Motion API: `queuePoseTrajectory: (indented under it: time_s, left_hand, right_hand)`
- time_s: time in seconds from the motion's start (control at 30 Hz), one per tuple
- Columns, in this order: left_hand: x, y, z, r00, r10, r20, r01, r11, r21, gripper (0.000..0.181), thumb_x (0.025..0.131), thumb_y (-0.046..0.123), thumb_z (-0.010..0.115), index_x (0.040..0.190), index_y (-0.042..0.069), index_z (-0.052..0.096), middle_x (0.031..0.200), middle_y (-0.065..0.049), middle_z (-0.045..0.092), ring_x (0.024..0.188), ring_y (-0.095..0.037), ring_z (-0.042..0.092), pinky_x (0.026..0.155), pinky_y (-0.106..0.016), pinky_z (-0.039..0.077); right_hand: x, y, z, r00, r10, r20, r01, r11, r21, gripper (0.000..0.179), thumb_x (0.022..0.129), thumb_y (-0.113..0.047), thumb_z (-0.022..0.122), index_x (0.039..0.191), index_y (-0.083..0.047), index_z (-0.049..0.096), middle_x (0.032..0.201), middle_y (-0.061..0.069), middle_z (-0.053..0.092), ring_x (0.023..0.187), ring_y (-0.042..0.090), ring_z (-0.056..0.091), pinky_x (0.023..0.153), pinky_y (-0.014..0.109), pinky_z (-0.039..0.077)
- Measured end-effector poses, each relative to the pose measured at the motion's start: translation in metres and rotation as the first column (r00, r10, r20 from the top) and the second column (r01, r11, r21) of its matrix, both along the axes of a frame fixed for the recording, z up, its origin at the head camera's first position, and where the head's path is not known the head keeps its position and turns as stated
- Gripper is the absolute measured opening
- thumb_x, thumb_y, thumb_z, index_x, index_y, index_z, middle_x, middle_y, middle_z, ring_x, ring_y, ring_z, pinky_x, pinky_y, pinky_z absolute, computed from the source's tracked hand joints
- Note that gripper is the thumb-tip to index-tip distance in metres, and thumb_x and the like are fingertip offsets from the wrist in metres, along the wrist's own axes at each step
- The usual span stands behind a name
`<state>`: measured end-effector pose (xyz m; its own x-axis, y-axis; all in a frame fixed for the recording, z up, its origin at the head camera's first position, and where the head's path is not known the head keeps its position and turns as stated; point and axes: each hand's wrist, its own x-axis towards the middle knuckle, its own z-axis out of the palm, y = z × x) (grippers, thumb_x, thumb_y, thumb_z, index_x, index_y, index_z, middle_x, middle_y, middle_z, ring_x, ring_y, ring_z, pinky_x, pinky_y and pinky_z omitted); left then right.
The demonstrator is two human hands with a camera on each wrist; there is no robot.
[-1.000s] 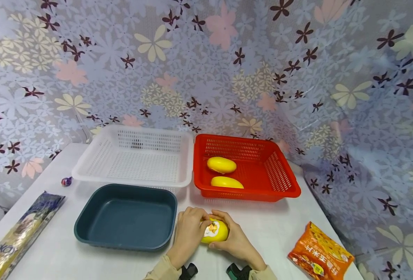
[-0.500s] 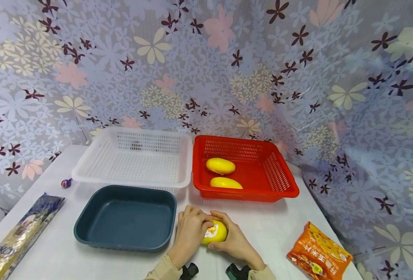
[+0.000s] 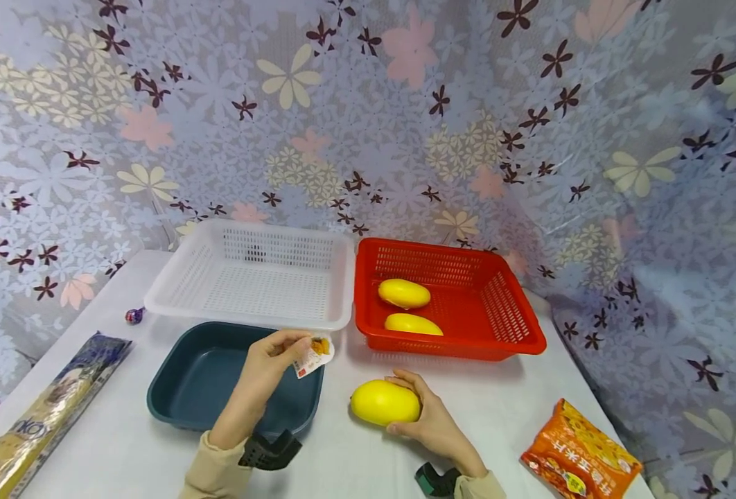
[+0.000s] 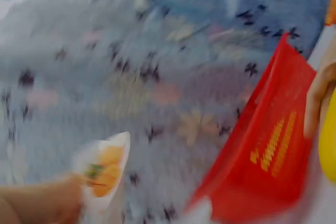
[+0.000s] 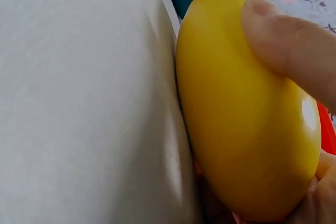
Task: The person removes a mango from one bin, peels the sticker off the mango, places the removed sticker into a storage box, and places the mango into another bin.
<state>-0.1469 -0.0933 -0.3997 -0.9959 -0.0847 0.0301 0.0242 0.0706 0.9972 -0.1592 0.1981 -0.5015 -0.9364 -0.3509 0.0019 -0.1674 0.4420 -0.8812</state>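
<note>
In the head view my left hand [image 3: 267, 369] pinches a peeled sticker [image 3: 314, 355] between thumb and fingers, over the right part of the dark blue-green tray. White with an orange fruit picture, the sticker [image 4: 107, 169] shows blurred in the left wrist view. My right hand [image 3: 427, 419] grips one end of a smooth yellow mango [image 3: 383, 403] that lies on the table. Close up in the right wrist view, the thumb [image 5: 289, 45] presses on the side of the mango [image 5: 241, 114], and the other fingers are partly hidden behind it.
A red basket [image 3: 461, 346] at the back holds two more yellow mangoes [image 3: 404, 294]. Left of it stands a white basket [image 3: 249, 321], with the dark tray [image 3: 181, 420] in front. A long pasta packet [image 3: 50, 416], a lollipop [image 3: 134, 316] and an orange snack bag [image 3: 580, 450] lie at the sides.
My left hand has come away from the mango, moving left and up with the sticker, which was on the fruit before. The right hand keeps its grip on the mango.
</note>
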Motion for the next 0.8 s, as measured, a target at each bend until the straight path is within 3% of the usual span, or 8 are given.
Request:
queuePoseTrajectory:
  time_s: [0.07, 0.13, 0.23, 0.37, 0.47, 0.6, 0.8]
  left_hand:
    - [-0.004, -0.016, -0.009, 0.994, -0.049, 0.101, 0.056, 0.996, -0.073, 0.029, 0.094, 0.018, 0.062, 0.120, 0.005, 0.067, 0.084, 0.002, 0.064, 0.082, -0.011, 0.055, 0.081, -0.028, 0.044]
    - [-0.007, -0.028, -0.018, 0.983, -0.097, 0.158, 0.122, 0.981, -0.153, 0.032, 0.096, 0.019, 0.058, 0.126, 0.007, 0.063, 0.089, -0.003, 0.066, 0.086, -0.014, 0.057, 0.085, -0.034, 0.045]
    - [-0.011, -0.035, -0.029, 0.972, -0.159, 0.173, 0.199, 0.949, -0.246, 0.035, 0.097, 0.015, 0.055, 0.130, 0.003, 0.057, 0.091, -0.012, 0.069, 0.086, -0.020, 0.061, 0.081, -0.036, 0.049]
    - [-0.016, -0.034, -0.036, 0.966, -0.159, 0.204, 0.219, 0.922, -0.319, 0.040, 0.095, 0.012, 0.054, 0.132, 0.000, 0.050, 0.089, -0.013, 0.071, 0.081, -0.022, 0.062, 0.071, -0.031, 0.045]
    - [-0.017, -0.032, -0.039, 0.955, -0.147, 0.256, 0.229, 0.916, -0.329, 0.044, 0.092, 0.008, 0.054, 0.134, 0.000, 0.045, 0.090, -0.013, 0.071, 0.080, -0.022, 0.058, 0.068, -0.027, 0.038]
    - [-0.020, -0.032, -0.043, 0.941, -0.179, 0.288, 0.270, 0.909, -0.317, 0.047, 0.089, 0.003, 0.052, 0.134, -0.005, 0.038, 0.088, -0.016, 0.066, 0.078, -0.022, 0.054, 0.067, -0.026, 0.037]
    - [-0.027, -0.032, -0.044, 0.925, -0.207, 0.317, 0.315, 0.887, -0.338, 0.049, 0.087, 0.002, 0.050, 0.133, -0.005, 0.035, 0.074, -0.008, 0.050, 0.064, -0.016, 0.042, 0.058, -0.025, 0.032]
  right_hand:
    - [0.000, 0.000, -0.001, 1.000, 0.009, 0.007, -0.009, 1.000, 0.004, 0.090, 0.069, -0.021, 0.087, 0.145, -0.017, 0.039, 0.139, -0.003, 0.057, 0.134, 0.022, 0.043, 0.114, 0.045, 0.024]
    - [0.001, 0.001, 0.000, 1.000, 0.011, 0.009, -0.011, 1.000, 0.007, 0.090, 0.069, -0.022, 0.087, 0.145, -0.018, 0.039, 0.139, -0.002, 0.056, 0.134, 0.024, 0.043, 0.113, 0.049, 0.024]
    - [0.000, 0.002, 0.001, 1.000, -0.008, 0.011, 0.008, 1.000, 0.005, 0.089, 0.068, -0.020, 0.087, 0.144, -0.018, 0.041, 0.139, -0.001, 0.057, 0.133, 0.026, 0.043, 0.112, 0.054, 0.024]
    - [-0.001, 0.001, 0.002, 1.000, -0.001, 0.014, 0.001, 1.000, 0.004, 0.089, 0.069, -0.020, 0.087, 0.144, -0.018, 0.040, 0.140, 0.000, 0.056, 0.133, 0.027, 0.043, 0.112, 0.054, 0.024]
    - [-0.002, 0.000, 0.001, 1.000, 0.017, 0.018, -0.017, 1.000, -0.001, 0.088, 0.070, -0.021, 0.086, 0.144, -0.018, 0.039, 0.141, 0.000, 0.055, 0.134, 0.026, 0.043, 0.112, 0.050, 0.025]
    - [-0.001, -0.001, 0.000, 1.000, 0.012, 0.011, -0.012, 1.000, 0.002, 0.088, 0.070, -0.021, 0.086, 0.144, -0.019, 0.040, 0.140, -0.002, 0.056, 0.134, 0.024, 0.043, 0.112, 0.044, 0.027]
    - [-0.001, -0.001, 0.000, 1.000, -0.003, 0.002, 0.002, 1.000, 0.006, 0.087, 0.069, -0.021, 0.087, 0.144, -0.020, 0.041, 0.139, -0.003, 0.057, 0.133, 0.023, 0.044, 0.112, 0.042, 0.028]
